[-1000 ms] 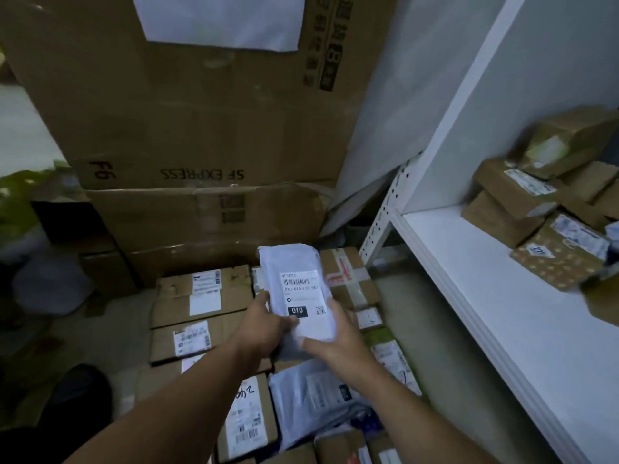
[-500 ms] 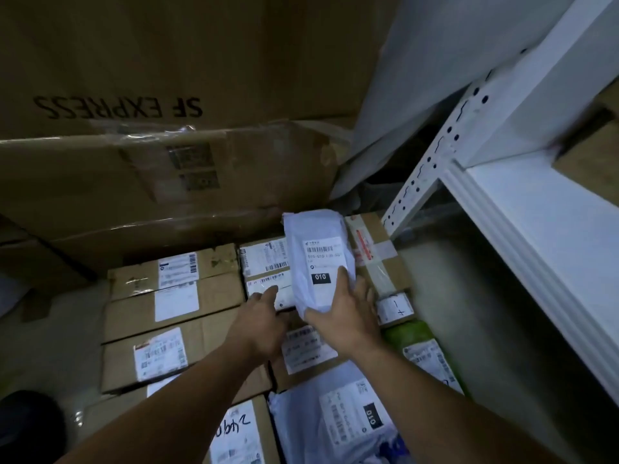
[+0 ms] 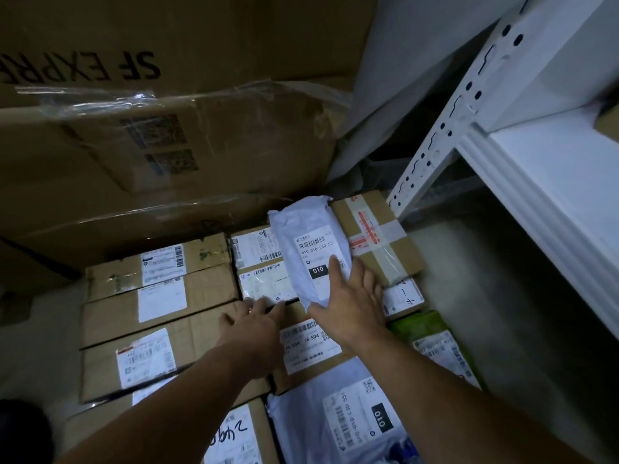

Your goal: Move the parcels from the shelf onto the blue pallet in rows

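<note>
Your right hand (image 3: 351, 313) presses flat on the white mailer (image 3: 308, 242), which lies in the back row across a labelled box (image 3: 258, 262) and a taped box (image 3: 375, 236). Your left hand (image 3: 251, 326) rests spread beside it. The mailer is soft (it may slide off this seam on release). Room is narrow: the big carton (image 3: 167, 155) stands behind and the shelf post (image 3: 435, 155) is near on the right.

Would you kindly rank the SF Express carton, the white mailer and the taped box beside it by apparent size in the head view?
1. SF Express carton, by far the largest.
2. White mailer and taped box look alike, the right hand covering part of each; not ranked.
</note>
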